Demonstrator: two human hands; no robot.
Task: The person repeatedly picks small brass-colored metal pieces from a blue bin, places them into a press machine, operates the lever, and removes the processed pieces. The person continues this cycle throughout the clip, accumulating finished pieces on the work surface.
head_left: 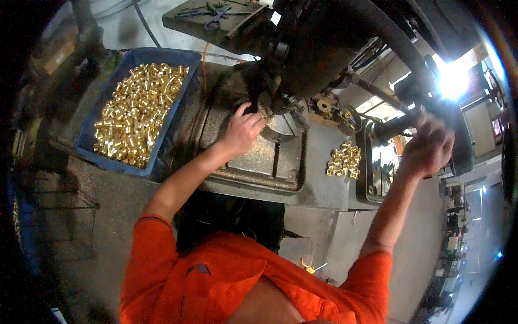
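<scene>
My left hand reaches to the round metal fixture under the machine's spindle. Its fingertips are bent together at the fixture's left side, with the index finger or thumb sticking up; what they hold is too small to make out. Out to the right, my raised right hand is curled and blurred by motion, at the outer end of a dark machine lever. Beneath the fixture lies a metal base plate strewn with brass-coloured chips.
A blue bin full of small brass fittings stands on the left. More brass fittings lie piled right of the base plate, beside a dark-rimmed tray. Scissors rest on a board at the back.
</scene>
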